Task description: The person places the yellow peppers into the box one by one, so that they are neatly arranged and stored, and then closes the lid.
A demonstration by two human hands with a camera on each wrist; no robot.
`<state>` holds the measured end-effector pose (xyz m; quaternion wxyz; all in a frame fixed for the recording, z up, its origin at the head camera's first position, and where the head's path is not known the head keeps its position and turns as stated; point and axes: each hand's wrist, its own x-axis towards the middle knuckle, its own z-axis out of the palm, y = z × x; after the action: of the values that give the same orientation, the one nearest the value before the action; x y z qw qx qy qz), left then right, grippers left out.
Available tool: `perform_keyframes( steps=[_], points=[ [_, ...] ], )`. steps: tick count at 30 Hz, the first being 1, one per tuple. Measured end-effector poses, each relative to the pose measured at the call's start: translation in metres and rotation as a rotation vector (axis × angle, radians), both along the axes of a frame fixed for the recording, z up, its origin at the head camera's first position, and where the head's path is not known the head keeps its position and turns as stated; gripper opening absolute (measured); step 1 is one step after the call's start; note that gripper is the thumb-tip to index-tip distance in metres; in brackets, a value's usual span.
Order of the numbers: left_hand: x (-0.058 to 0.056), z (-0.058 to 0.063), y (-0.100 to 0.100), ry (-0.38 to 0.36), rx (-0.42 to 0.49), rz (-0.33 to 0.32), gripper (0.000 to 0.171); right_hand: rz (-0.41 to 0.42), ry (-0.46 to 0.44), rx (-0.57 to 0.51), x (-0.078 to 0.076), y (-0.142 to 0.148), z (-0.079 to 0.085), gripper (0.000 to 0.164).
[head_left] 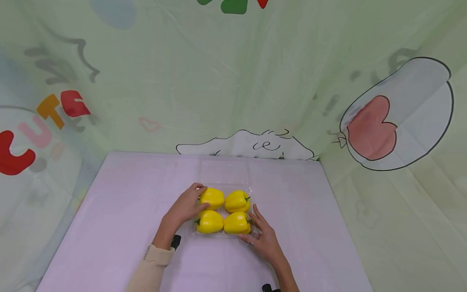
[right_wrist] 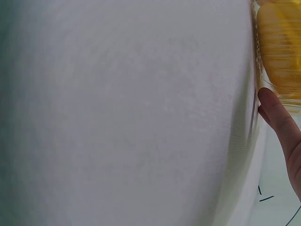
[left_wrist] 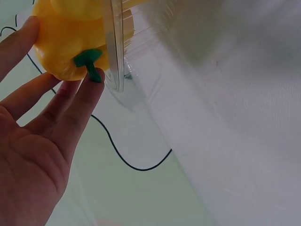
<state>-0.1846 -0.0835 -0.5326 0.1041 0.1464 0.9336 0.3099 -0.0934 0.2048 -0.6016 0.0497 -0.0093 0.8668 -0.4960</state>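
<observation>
Yellow bell peppers with green stems sit in two rows inside a clear plastic box (head_left: 227,236). My left hand (head_left: 184,207) holds the far-left bell pepper (head_left: 212,198), thumb on its near side and fingers on its far side. In the left wrist view, fingertips touch that pepper beside the box's clear edge (left_wrist: 115,47), with one finger at its green stem (left_wrist: 89,59). My right hand (head_left: 268,243) rests at the box's front right corner, fairly straight fingers along the side by the near-right pepper (head_left: 236,223). A fingertip (right_wrist: 267,95) touches the box in the right wrist view.
The box's clear lid (head_left: 223,172) lies open toward the back of the white-covered table (head_left: 131,194). Behind and beside the table hang pale green printed curtains (head_left: 219,81). Dark camera parts show at both wrists.
</observation>
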Motion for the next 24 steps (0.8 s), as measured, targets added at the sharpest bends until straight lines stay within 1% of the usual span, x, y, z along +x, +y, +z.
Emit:
perform_keyframes(
  steps=[7,10,17,24],
  points=[
    [-0.001,0.0007,0.0049,-0.022,-0.024,0.014,0.062,-0.002,-0.004,-0.007,-0.0006,0.0003,-0.0016,0.092],
    [-0.0014,-0.0014,0.0063,-0.026,-0.027,0.021,0.062,-0.003,-0.002,-0.005,-0.0004,0.0,-0.0016,0.092],
    [-0.0015,-0.0048,0.0066,-0.012,-0.037,0.028,0.062,-0.004,-0.004,-0.022,0.0,-0.0006,-0.0004,0.091],
    [-0.0016,-0.0051,0.0061,0.0,-0.102,0.008,0.063,0.001,-0.003,-0.027,-0.0004,0.0002,-0.0017,0.091]
  ],
)
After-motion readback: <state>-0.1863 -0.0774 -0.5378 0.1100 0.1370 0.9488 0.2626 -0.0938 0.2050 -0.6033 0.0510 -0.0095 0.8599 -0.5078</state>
